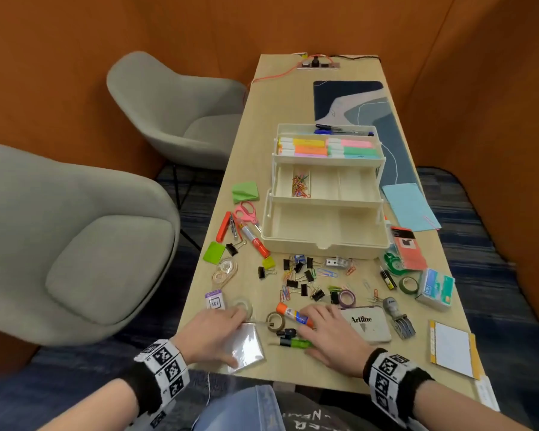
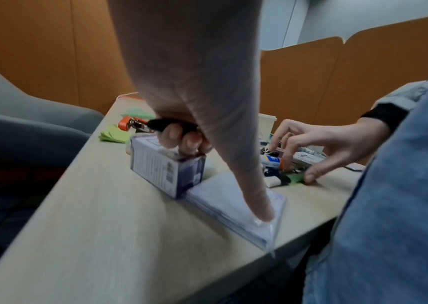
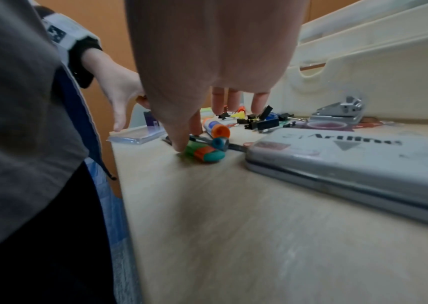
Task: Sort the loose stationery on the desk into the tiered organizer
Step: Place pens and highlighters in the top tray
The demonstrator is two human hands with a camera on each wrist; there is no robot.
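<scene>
The cream tiered organizer [image 1: 324, 245] stands open mid-desk, with highlighters in its top tray and paper clips in the middle one. My left hand [image 1: 235, 337] spans a clear plastic packet [image 1: 246, 346] at the near edge. Its thumb presses the packet's near corner [image 2: 265, 226], and its fingers curl at the far end beside a purple box [image 2: 166, 170]. My right hand [image 1: 308, 334] arches over a glue stick [image 1: 293, 314] and a green marker [image 1: 293, 342]. The thumb sits against the marker [image 3: 202, 153], and the fingertips come down behind the glue stick [image 3: 216, 128]. Both lie on the desk.
Binder clips and paper clips [image 1: 302, 278] are scattered before the organizer. Scissors [image 1: 246, 213], an orange stapler [image 1: 223, 227] and tape rolls lie left. The Artline tin [image 1: 367, 325], a stamp [image 1: 399, 318], a notepad [image 1: 451, 349] and a staples box [image 1: 436, 289] lie right. Grey chairs [image 1: 75, 259] stand left of the desk.
</scene>
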